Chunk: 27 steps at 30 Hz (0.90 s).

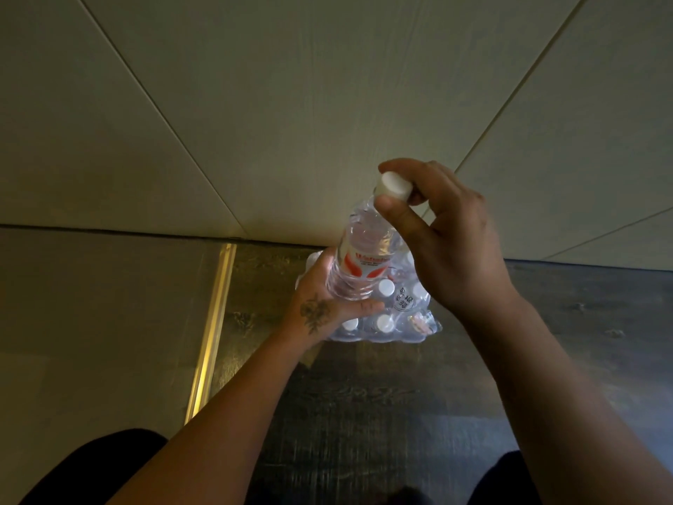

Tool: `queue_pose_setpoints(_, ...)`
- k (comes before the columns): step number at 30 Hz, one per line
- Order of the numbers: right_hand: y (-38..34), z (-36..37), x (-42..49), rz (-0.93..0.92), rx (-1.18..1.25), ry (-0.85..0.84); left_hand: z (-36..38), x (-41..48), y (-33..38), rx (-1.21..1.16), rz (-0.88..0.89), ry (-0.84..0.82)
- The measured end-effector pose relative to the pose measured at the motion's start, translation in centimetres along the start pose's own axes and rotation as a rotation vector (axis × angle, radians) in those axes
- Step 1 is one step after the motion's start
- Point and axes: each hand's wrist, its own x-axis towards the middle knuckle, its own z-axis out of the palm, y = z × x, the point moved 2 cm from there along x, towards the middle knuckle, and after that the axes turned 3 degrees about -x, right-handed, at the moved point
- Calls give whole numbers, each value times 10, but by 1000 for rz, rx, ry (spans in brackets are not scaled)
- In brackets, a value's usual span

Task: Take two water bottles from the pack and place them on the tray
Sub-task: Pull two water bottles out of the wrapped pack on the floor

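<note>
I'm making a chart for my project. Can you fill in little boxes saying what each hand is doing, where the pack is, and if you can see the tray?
left hand: left hand grips the lower body of the water bottle
right hand: right hand pinches the white cap with its fingers
bottle: held above the pack, tilted
pack: pack of wrapped bottles sits on the dark floor by the wall
tray: not in view

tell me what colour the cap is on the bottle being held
White. The cap of the bottle shows best in the head view, pinched by the right hand.
</note>
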Motion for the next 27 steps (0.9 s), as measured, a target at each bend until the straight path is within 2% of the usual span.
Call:
queue_pose_setpoints(8, 8, 6, 2, -50, -20, 50, 2, 2, 1, 12, 12, 30)
queue_pose_setpoints(14, 54, 30, -11, 66, 33, -61, -3, 6, -5, 6, 6, 57)
queue_pose_setpoints(18, 90, 58, -34, 184, 21, -167, -3, 6, -5, 11, -10, 95)
queue_pose_setpoints(23, 118, 103, -62, 281, -213, -510, -5, 8, -8, -59, -18, 119)
queue_pose_setpoints(27, 129, 125, -75, 251, -376, -539, -7, 7, -5, -93, 18, 129)
